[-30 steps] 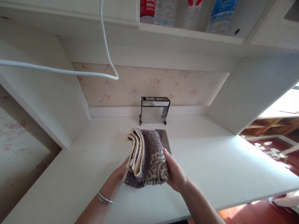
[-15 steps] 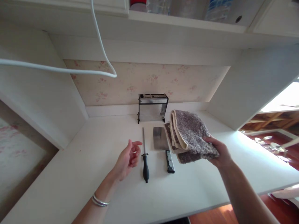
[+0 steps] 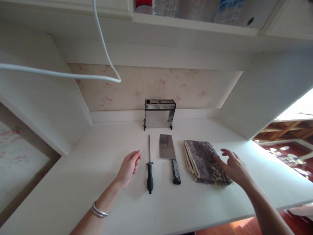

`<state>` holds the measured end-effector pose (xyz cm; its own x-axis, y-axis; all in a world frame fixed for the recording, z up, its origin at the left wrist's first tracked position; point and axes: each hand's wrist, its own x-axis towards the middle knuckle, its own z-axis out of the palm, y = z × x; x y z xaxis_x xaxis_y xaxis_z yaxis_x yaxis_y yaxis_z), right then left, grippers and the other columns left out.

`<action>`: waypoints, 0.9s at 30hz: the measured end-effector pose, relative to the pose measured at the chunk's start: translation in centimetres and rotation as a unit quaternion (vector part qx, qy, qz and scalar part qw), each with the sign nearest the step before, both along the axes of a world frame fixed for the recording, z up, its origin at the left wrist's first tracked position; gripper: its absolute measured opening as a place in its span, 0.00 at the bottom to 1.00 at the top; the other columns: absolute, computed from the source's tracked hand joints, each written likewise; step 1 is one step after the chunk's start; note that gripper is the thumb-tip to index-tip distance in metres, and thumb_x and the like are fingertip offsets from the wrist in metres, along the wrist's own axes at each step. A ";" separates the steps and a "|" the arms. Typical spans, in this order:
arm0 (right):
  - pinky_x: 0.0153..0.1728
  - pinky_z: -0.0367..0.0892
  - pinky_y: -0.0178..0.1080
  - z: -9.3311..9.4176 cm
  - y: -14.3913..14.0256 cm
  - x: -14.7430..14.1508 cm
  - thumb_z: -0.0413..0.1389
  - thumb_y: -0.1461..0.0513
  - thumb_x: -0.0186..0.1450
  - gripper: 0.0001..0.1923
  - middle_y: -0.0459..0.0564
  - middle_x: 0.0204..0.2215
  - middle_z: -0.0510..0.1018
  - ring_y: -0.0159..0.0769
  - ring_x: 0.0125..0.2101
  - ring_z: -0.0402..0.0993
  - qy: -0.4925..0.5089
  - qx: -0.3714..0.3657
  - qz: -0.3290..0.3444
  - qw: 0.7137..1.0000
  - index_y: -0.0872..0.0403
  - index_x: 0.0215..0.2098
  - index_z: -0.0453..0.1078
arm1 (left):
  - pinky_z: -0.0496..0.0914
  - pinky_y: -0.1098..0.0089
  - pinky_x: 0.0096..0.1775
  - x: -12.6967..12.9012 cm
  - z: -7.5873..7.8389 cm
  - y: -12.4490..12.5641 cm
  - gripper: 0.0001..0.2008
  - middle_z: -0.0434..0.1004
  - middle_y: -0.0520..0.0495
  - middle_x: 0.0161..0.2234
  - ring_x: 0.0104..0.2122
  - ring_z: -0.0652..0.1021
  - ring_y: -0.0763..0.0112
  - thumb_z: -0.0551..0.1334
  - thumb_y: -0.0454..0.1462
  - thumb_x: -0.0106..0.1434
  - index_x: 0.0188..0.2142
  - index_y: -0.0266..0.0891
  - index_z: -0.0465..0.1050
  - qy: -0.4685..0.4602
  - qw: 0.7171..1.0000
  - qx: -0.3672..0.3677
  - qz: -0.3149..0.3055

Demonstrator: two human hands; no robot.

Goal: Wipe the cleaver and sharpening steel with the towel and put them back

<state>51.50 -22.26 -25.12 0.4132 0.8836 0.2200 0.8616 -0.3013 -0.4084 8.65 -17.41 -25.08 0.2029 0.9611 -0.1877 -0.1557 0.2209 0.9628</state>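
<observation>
The folded towel (image 3: 204,161) lies flat on the white counter (image 3: 93,169), to the right of the cleaver. It is a thick, shaggy cloth in mottled grey-brown, with a paler, leopard-like pattern along its near end and cream layers showing at the folded left edge. Your right hand (image 3: 233,168) rests over its near right corner, fingers spread and loose, not closed around anything; whether the palm presses the pile or only hovers just above it is hard to tell.

Just left of the towel, lying parallel to it, is the cleaver (image 3: 168,153): a broad rectangular steel blade pointing away from you and a dark, speckled handle pointing toward you. Beside it, again parallel, lies the honing steel (image 3: 149,163), a thin round metal rod with a small guard and a smooth black handle. Your left hand (image 3: 129,166) sits on the counter just left of that rod, fingers curled loosely inward, holding nothing and apart from the handle. Two slim metal bangles (image 3: 99,210) ring that wrist.

Behind the tools, against the floral wallpaper (image 3: 195,88), stands a boxy, mirror-bright knife block (image 3: 159,114) with slots in its top. A white cable (image 3: 73,75) loops across the upper left, and bottles (image 3: 227,9) stand on the shelf above.
</observation>
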 end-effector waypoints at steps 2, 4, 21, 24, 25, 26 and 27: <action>0.33 0.65 0.41 1.3 -0.2 -1.7 0.48 0.44 0.60 0.25 0.52 0.37 0.76 0.39 0.28 0.72 -0.031 0.053 -0.004 0.998 0.51 0.45 0.68 | 0.41 0.76 0.18 -0.2 -0.1 0.0 0.19 0.46 0.60 0.18 0.16 0.47 0.82 0.56 0.51 0.60 0.26 0.39 0.58 0.029 0.999 -0.007 -0.019; 0.31 0.65 0.37 2.8 -0.5 -4.2 0.47 0.46 0.63 0.20 0.48 0.30 0.76 0.36 0.26 0.72 -0.012 0.055 0.054 0.997 0.50 0.41 0.68 | 0.41 0.75 0.18 -0.2 -0.3 -0.1 0.19 0.47 0.60 0.18 0.16 0.47 0.82 0.54 0.52 0.61 0.25 0.40 0.57 0.065 0.996 -0.019 -0.049; 0.21 0.50 0.33 3.1 0.2 -16.4 0.48 0.69 0.56 0.19 0.47 0.22 0.77 0.39 0.22 0.74 -0.267 -0.139 0.491 0.818 0.47 0.44 0.66 | 0.51 0.72 0.25 0.3 -1.1 -1.5 0.21 0.51 0.57 0.18 0.20 0.56 0.75 0.49 0.51 0.63 0.24 0.39 0.62 0.246 0.960 0.106 -0.086; 0.21 0.51 0.33 3.6 0.2 -16.2 0.49 0.66 0.59 0.15 0.45 0.23 0.77 0.38 0.22 0.74 -0.237 -0.122 0.477 0.838 0.46 0.43 0.66 | 0.52 0.72 0.26 0.3 -1.0 -1.5 0.20 0.52 0.57 0.18 0.21 0.57 0.74 0.49 0.51 0.63 0.24 0.40 0.62 0.244 0.962 0.093 -0.079; 0.21 0.53 0.33 3.9 0.3 -16.0 0.50 0.63 0.61 0.12 0.44 0.24 0.77 0.37 0.22 0.74 -0.224 -0.104 0.466 0.850 0.46 0.43 0.67 | 0.52 0.72 0.26 0.3 -0.9 -1.5 0.20 0.53 0.56 0.18 0.21 0.58 0.73 0.49 0.51 0.63 0.24 0.40 0.62 0.245 0.962 0.089 -0.074; 0.22 0.54 0.33 4.1 0.5 -15.9 0.50 0.59 0.63 0.11 0.45 0.24 0.78 0.37 0.23 0.74 -0.210 -0.078 0.449 0.865 0.46 0.43 0.67 | 0.53 0.71 0.27 0.3 -0.8 -1.5 0.20 0.54 0.56 0.19 0.22 0.60 0.72 0.49 0.51 0.63 0.24 0.39 0.63 0.247 0.963 0.088 -0.069; 0.23 0.56 0.33 4.3 0.7 -15.7 0.50 0.55 0.64 0.11 0.45 0.25 0.78 0.37 0.24 0.74 -0.194 -0.046 0.423 0.884 0.46 0.44 0.68 | 0.54 0.71 0.28 0.4 -0.8 -1.5 0.20 0.57 0.55 0.19 0.23 0.62 0.72 0.49 0.50 0.63 0.24 0.39 0.63 0.249 0.962 0.090 -0.065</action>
<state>35.78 -21.51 -20.78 -0.4951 0.8617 0.1108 0.8641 0.5017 -0.0404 9.01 -18.95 -25.84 0.2513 0.9596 -0.1263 0.3533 0.0305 0.9350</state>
